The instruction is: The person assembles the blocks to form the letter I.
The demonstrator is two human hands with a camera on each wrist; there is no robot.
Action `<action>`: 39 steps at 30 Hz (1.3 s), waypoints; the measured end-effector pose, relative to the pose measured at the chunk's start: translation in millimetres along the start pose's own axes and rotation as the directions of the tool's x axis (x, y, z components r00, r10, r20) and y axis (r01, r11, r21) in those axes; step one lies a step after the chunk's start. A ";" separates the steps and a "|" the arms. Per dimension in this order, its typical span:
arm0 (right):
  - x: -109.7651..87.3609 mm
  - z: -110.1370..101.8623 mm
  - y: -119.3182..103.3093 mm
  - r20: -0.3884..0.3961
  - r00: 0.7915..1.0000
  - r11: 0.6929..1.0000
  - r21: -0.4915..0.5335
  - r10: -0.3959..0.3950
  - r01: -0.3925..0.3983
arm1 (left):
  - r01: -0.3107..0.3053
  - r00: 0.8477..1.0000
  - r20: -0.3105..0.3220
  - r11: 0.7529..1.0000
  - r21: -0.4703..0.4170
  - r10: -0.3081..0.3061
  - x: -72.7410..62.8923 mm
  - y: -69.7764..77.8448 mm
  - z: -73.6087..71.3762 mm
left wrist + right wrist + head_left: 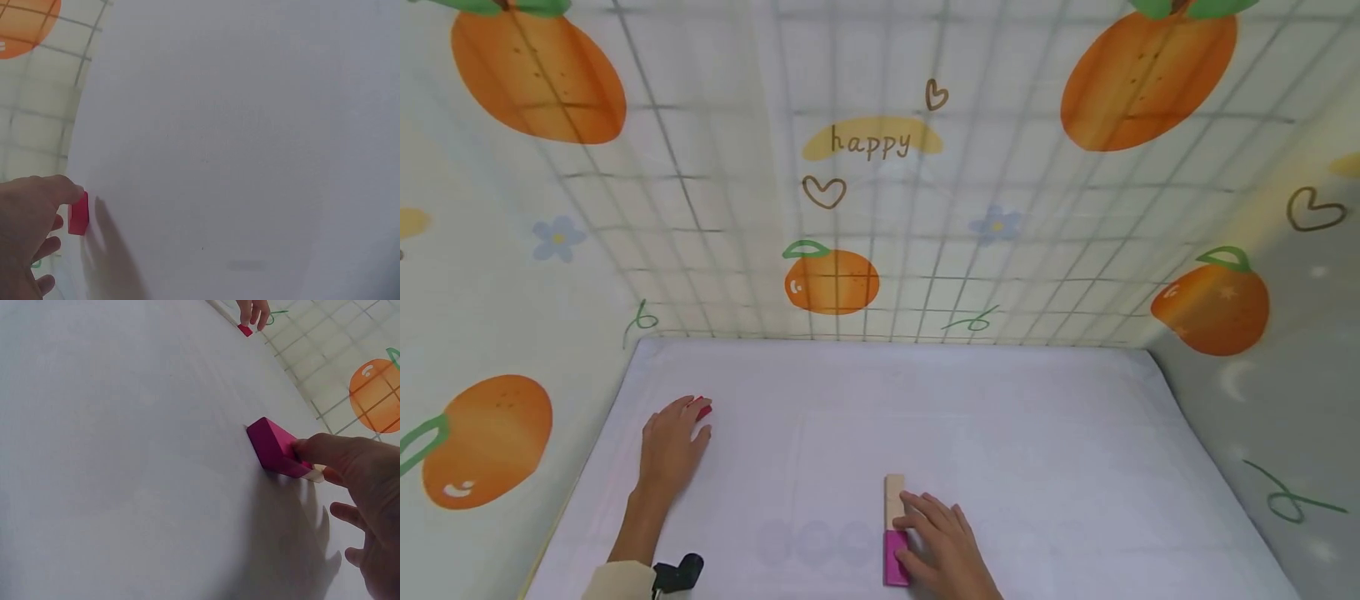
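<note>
At the table's left side my left hand (672, 446) touches a small red block (703, 412), with fingertips lying over part of it. The left wrist view shows the thumb at the upper end of the red block (79, 214) and the other fingers spread apart. Lower centre, a magenta block (896, 558) lies end to end with a plain wooden block (894, 502). My right hand (946, 546) rests along their right side, thumb on the magenta block (270, 445) and fingertips at the wooden one.
A white cloth (1037, 433) covers the table. Printed curtains with oranges and grid lines stand behind it (880, 250) and along both sides. A black strap piece (679, 573) sits at the left cuff.
</note>
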State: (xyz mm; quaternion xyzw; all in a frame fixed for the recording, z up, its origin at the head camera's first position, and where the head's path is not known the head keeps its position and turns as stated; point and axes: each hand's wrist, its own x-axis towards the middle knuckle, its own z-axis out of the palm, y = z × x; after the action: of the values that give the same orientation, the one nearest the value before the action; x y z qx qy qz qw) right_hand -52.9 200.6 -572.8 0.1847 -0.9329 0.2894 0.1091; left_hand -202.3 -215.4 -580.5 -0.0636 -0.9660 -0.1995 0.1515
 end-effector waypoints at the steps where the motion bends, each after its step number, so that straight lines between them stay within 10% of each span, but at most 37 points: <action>1: 0.1 0.5 0.2 0.001 1.000 1.000 0.000 -0.003 0.003 | 0.008 1.000 -0.001 1.000 0.000 -0.008 -0.1 -1.4 0.2; 39: -2.8 5.8 5.3 -0.021 1.000 1.000 -0.023 -0.010 0.009 | 0.050 0.993 -0.101 0.997 -0.060 -0.056 3.8 -2.2 2.8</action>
State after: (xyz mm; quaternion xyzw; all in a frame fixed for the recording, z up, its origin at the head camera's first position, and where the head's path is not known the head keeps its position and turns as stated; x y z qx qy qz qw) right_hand -53.1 202.0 -581.0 0.1848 -0.9340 0.2803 0.1226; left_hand -207.1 -215.9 -582.6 -0.0321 -0.9522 -0.2342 0.1936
